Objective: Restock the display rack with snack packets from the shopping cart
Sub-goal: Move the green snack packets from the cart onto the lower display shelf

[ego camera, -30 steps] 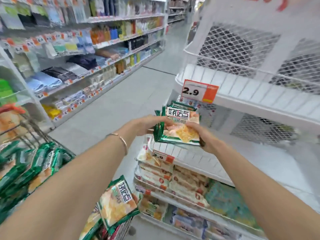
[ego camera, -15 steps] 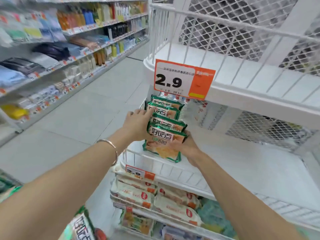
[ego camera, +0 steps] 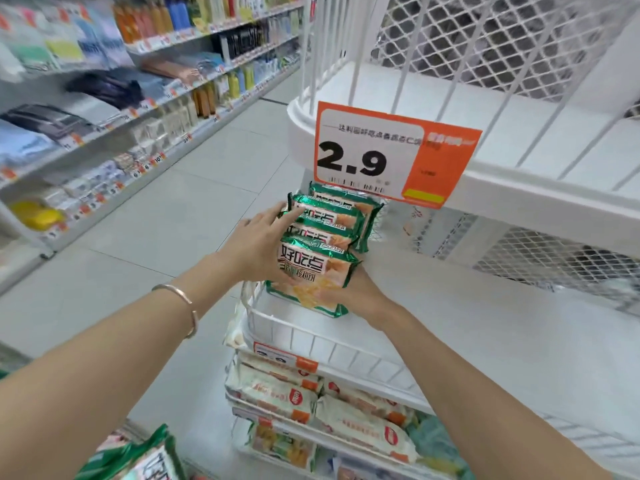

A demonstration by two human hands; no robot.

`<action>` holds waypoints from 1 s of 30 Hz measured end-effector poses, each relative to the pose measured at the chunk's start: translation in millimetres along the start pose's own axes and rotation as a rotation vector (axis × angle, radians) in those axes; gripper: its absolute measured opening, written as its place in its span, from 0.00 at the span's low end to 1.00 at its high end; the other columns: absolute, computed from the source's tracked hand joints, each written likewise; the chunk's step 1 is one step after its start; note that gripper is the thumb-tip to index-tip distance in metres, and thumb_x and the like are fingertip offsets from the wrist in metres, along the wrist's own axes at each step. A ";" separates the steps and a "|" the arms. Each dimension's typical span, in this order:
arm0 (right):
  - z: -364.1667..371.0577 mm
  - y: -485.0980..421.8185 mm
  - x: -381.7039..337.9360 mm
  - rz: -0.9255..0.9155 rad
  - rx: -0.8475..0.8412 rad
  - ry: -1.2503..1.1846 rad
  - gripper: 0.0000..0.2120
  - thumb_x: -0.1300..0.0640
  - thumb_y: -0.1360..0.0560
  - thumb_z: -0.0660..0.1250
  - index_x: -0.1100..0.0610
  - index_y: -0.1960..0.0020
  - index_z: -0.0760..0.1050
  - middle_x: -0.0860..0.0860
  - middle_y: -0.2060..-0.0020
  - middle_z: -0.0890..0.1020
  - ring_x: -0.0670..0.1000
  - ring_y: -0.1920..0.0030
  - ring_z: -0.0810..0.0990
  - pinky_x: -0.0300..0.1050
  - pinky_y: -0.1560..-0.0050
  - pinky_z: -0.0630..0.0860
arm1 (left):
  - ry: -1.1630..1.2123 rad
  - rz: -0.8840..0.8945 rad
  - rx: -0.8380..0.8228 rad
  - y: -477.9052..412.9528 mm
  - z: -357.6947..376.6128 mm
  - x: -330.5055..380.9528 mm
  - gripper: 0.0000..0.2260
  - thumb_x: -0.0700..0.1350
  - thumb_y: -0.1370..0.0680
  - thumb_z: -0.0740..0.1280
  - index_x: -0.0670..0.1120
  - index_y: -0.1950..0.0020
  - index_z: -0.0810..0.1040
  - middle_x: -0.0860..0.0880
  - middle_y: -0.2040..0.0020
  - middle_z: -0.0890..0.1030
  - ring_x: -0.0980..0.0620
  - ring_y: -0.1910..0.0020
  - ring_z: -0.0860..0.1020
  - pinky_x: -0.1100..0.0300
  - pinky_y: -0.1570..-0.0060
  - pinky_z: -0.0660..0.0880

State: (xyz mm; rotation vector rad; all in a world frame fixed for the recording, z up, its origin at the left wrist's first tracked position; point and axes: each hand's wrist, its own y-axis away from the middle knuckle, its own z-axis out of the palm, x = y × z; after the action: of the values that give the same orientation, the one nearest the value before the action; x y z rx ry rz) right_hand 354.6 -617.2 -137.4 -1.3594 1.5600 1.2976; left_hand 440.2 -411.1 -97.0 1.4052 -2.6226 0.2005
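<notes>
A fanned stack of green snack packets (ego camera: 323, 249) hangs just above the front left corner of the middle shelf (ego camera: 478, 327) of the white display rack (ego camera: 540, 199), directly below the orange price tag (ego camera: 384, 155) and just behind the low front rail (ego camera: 325, 344). The left hand (ego camera: 258, 245) lies flat against the stack's left side, its fingers (ego camera: 294, 213) straight and pressing. The right hand (ego camera: 363, 294) carries the stack from beneath, and since the packets hide its fingers I cannot tell how they curl. To land this well, the stack probably needs to come down as one block: the right hand sets the bottom packet flat on the shelf, clear of the rail, while the left hand squares the slipping upper packets so the printed faces line up. The foil looks slick, so easing the side pressure off too soon may let the top ones slide toward the aisle. More packets (ego camera: 145, 459) wait at the lower left.
</notes>
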 end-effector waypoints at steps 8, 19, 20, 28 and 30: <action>-18.0 23.5 -9.0 -0.426 0.267 0.890 0.59 0.41 0.36 0.80 0.41 0.21 0.40 0.46 0.20 0.43 0.50 0.21 0.48 0.48 0.22 0.51 | -0.072 0.058 0.021 -4.1 1.1 -1.9 0.55 0.69 0.38 0.76 0.56 0.19 0.51 0.49 0.19 0.54 0.48 0.24 0.64 0.47 0.29 0.65; -20.9 27.1 -24.8 -0.248 0.214 1.063 0.51 0.39 0.31 0.74 0.44 0.20 0.46 0.49 0.20 0.41 0.55 0.21 0.49 0.58 0.22 0.49 | 0.042 -0.172 -0.036 34.7 -18.6 10.1 0.50 0.68 0.30 0.71 0.56 0.19 0.44 0.48 0.18 0.49 0.45 0.23 0.61 0.45 0.29 0.66; -16.4 35.4 -31.6 -0.278 0.250 1.054 0.45 0.41 0.29 0.73 0.46 0.21 0.50 0.51 0.20 0.45 0.56 0.22 0.54 0.57 0.23 0.53 | 0.057 -0.211 -0.007 50.7 -23.9 8.8 0.45 0.66 0.26 0.68 0.53 0.18 0.47 0.48 0.18 0.52 0.46 0.23 0.61 0.46 0.28 0.66; 96.1 125.0 -79.9 -0.489 0.110 1.017 0.22 0.55 0.23 0.67 0.56 0.31 0.71 0.55 0.32 0.71 0.57 0.32 0.70 0.54 0.31 0.65 | 0.014 -0.498 0.009 235.7 -49.0 -18.1 0.27 0.52 0.18 0.61 0.47 0.21 0.59 0.46 0.25 0.67 0.43 0.31 0.71 0.47 0.35 0.70; 127.4 137.1 -79.7 -0.531 0.022 1.019 0.23 0.56 0.24 0.68 0.58 0.30 0.71 0.57 0.32 0.72 0.60 0.33 0.71 0.56 0.31 0.67 | 0.004 -0.577 0.005 284.3 -52.2 -25.9 0.27 0.51 0.18 0.62 0.46 0.21 0.59 0.46 0.26 0.68 0.43 0.31 0.71 0.47 0.35 0.70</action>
State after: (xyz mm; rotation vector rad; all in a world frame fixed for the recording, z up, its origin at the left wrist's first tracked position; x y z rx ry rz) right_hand 225.0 -478.7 -64.1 -2.4029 1.5777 0.2179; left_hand 221.2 -223.7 -63.4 2.0730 -2.0934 0.1324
